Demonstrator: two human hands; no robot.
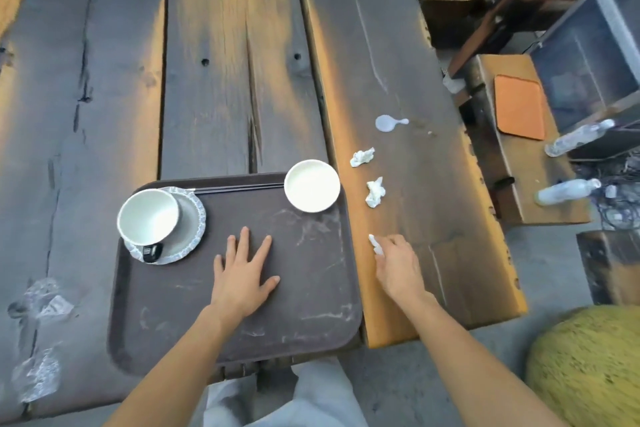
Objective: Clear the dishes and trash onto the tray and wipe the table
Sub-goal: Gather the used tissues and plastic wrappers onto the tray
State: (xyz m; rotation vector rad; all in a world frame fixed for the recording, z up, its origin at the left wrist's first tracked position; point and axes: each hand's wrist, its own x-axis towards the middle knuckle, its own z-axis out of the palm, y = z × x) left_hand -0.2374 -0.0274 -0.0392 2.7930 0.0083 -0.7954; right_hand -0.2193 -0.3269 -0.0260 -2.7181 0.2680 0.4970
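right fingers (377, 246) pinch a tissue (374, 241) beside the tray (349, 253) edge; left hand (242, 270) flat, released.

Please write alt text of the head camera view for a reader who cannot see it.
A person's right hand pinches a white scrap on a wooden table, while the left hand lies flat on a brown tray holding two white bowls. Two crumpled napkins and a white spoon remain on the table.
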